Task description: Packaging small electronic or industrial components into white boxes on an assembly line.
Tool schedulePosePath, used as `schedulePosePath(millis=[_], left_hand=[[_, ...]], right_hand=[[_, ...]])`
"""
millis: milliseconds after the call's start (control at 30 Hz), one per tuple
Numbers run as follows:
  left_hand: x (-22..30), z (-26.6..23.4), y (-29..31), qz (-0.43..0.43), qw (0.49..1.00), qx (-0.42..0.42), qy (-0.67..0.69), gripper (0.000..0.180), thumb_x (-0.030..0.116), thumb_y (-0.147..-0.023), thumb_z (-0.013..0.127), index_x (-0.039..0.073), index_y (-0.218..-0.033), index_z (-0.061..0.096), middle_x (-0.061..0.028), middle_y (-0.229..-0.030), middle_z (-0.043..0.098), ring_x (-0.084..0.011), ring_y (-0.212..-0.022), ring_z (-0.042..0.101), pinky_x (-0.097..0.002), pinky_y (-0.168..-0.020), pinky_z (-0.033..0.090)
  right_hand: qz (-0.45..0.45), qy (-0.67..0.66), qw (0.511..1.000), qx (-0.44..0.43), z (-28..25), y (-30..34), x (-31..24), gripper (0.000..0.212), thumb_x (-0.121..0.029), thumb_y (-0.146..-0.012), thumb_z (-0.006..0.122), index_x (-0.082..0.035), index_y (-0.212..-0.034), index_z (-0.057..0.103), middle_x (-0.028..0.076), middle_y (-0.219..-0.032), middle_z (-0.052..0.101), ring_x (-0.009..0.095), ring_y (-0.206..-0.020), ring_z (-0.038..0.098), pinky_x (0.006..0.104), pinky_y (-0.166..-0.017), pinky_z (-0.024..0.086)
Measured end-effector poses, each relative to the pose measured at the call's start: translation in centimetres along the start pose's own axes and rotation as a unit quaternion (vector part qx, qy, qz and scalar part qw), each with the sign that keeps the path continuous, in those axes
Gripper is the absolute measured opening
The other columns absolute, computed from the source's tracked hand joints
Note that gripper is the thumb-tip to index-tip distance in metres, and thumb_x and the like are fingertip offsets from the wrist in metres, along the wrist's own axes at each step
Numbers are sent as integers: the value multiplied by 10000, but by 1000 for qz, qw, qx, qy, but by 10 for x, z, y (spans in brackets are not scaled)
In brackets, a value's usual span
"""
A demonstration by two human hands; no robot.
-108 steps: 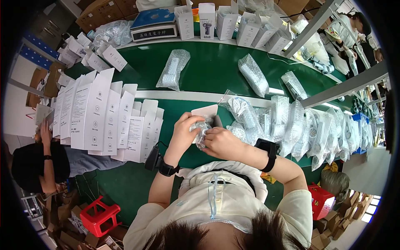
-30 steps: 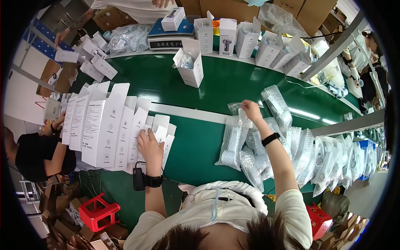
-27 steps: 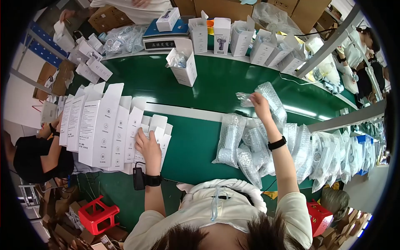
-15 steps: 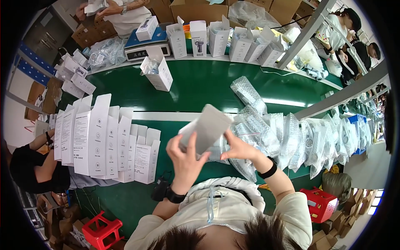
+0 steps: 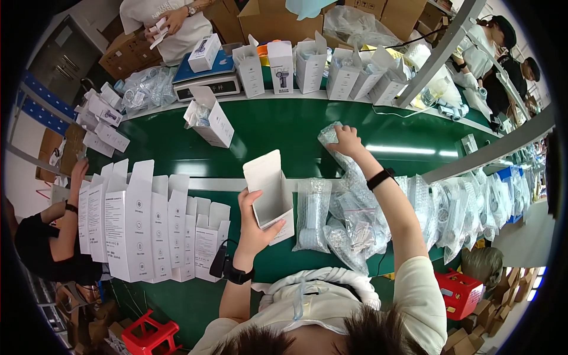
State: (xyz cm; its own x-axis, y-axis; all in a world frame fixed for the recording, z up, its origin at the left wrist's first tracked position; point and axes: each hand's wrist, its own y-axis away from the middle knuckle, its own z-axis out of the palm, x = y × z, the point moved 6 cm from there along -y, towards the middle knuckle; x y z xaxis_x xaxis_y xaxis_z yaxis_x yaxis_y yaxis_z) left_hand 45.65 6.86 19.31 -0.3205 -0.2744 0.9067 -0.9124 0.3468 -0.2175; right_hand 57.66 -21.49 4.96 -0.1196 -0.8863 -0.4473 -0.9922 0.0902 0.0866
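Note:
My left hand (image 5: 253, 222) is closed around an open white carton (image 5: 278, 207), its flap raised and its inside facing up; the visible interior looks bare. My right hand (image 5: 346, 142) reaches across the green table, its fingers curled over the far end of a bubble-wrap pouch (image 5: 327, 135). Beside the carton lies another bubble-wrap pouch (image 5: 312, 216). Several clear bags and pouches (image 5: 358, 228) are heaped under my right forearm. To the left stands a row of open white cartons (image 5: 154, 231).
A filled open carton (image 5: 211, 121) stands across the table. Along the far ledge are a scale (image 5: 207, 86) and several filled cartons (image 5: 310, 65). Bagged items (image 5: 455, 207) line the right side. A metal post (image 5: 491, 154) slants in at right. Other people work around the table.
My right hand has left the carton and stretched forward to the far bubble-wrap pouch. My left hand has turned the carton so its opening shows. The whole view has shifted slightly.

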Motion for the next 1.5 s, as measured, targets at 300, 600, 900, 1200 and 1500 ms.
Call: schedulePosePath(millis=[300, 600, 900, 1200, 1500], left_hand=[[-32, 14, -8, -24, 994, 7, -109, 698, 49, -590, 753, 86, -1124, 305, -186, -1193, 341, -331, -1074, 432, -384, -886, 386], [-36, 24, 3, -29, 991, 98, -89, 680, 51, -587, 778, 73, -1002, 239, -233, -1234, 341, -352, -1066, 451, -405, -873, 391], [-31, 30, 28, 27, 972, 189, -134, 689, 95, -594, 794, 72, -999, 236, -269, -1238, 326, -379, -1070, 443, -410, -878, 387], [-55, -4, 73, 24, 982, 158, -97, 702, 49, -618, 760, 94, -1072, 226, -220, -1269, 295, -302, -1136, 384, -380, -953, 307], [-13, -19, 64, 52, 990, 120, -52, 644, 36, -625, 728, 67, -1141, 345, -191, -1249, 339, -287, -1100, 415, -367, -912, 347]], right_hand=[[-43, -62, 996, -44, 3, -11, -3, 856, -106, -612, 657, -127, -1347, 220, 220, -1012, 496, 367, -903, 528, 438, -804, 438], [104, -798, 567, 176, -121, 92, -110, 462, 18, -755, 507, -74, -1178, 347, 73, -953, 484, 167, -808, 518, 292, -704, 457], [-143, -320, 874, 336, -81, 147, -196, 409, -59, -693, 633, -72, -1072, 481, 138, -1043, 443, 280, -956, 445, 384, -794, 401], [-103, -113, 988, 38, -46, 174, -90, 372, -171, -659, 688, -87, -1009, 594, 93, -1088, 479, 304, -1032, 429, 420, -869, 366], [-205, -85, 973, 65, -46, 214, -50, 129, -34, -752, 595, -23, -854, 516, 106, -920, 540, 227, -881, 518, 331, -749, 425]])
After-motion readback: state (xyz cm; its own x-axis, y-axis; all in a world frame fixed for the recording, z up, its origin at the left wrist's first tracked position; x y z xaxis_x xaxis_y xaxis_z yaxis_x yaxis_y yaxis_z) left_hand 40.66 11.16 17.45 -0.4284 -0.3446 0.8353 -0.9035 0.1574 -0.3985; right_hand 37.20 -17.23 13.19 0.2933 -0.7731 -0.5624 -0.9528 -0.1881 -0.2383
